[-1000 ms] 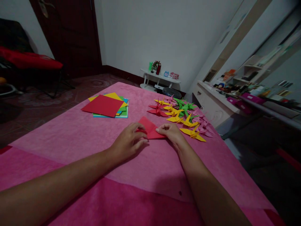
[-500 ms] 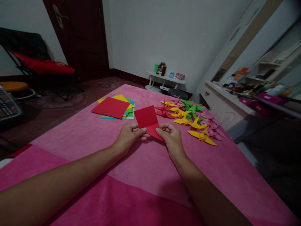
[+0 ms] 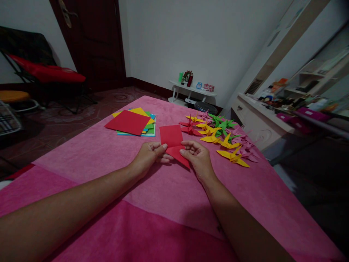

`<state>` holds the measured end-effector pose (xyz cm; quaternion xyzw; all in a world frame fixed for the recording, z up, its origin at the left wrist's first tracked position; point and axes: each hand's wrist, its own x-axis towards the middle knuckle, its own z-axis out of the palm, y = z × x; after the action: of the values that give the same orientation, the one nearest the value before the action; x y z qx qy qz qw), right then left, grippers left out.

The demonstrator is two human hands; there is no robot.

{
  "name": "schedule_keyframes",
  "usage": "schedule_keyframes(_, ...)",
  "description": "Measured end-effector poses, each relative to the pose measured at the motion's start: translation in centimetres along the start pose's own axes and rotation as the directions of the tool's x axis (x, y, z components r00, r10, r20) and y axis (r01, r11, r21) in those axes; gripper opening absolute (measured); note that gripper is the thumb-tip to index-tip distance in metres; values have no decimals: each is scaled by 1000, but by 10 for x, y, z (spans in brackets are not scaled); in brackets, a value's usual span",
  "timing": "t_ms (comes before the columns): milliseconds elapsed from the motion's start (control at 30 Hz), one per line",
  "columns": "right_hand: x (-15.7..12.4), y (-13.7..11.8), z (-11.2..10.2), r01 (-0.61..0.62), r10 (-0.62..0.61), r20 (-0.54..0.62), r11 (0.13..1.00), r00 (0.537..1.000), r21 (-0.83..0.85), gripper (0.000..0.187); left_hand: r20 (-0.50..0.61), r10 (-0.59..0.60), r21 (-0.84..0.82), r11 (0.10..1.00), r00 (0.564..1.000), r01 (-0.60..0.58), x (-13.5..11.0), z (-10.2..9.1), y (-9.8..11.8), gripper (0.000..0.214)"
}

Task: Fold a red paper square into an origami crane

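While the left hand and right hand pinch red paper with their fingers over the pink cloth, its long way slants from a square far end to a pointy near-right corner.

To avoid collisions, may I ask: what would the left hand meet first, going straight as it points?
Beyond the red paper it holds, the left hand likely meets the right hand; depth is unclear.
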<state>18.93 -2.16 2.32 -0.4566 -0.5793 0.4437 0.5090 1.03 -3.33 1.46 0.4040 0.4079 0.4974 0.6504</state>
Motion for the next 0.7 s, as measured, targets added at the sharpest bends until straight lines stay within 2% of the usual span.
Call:
schedule_keyframes(100,3,2,-5,-52,51,29,998,998,41,35,50,-19,5,1000,999,19,1,-2,2,30)
schedule_keyframes(167,5,3,-10,-91,88,63,995,994,32,34,56,9,66,998,998,-12,5,-7,3,28)
schedule_keyframes(267,7,5,-18,-183,187,140,982,972,-41,33,-40,211,287,939,977,-191,13,-17,4,20)
schedule_keyframes(300,7,6,-20,-200,211,158,976,965,-82,32,-60,301,402,880,952,-253,16,-21,4,26)
schedule_keyframes(367,8,9,-23,-193,221,165,967,961,-169,30,12,447,625,695,894,-356,21,-28,4,36)
schedule_keyframes(433,10,12,-25,-157,200,150,953,968,-260,27,171,467,755,504,867,-420,22,-31,4,26)
schedule_keyframes(500,11,14,-25,-118,178,144,929,974,-351,25,297,406,817,360,864,-450,21,-32,2,16)
schedule_keyframes(600,12,15,-25,-66,147,137,879,980,-472,19,362,333,862,235,871,-448,19,-30,0,17)
schedule_keyframes(700,10,13,-25,-61,151,116,828,982,-558,14,361,315,878,201,878,-433,18,-28,-1,15)
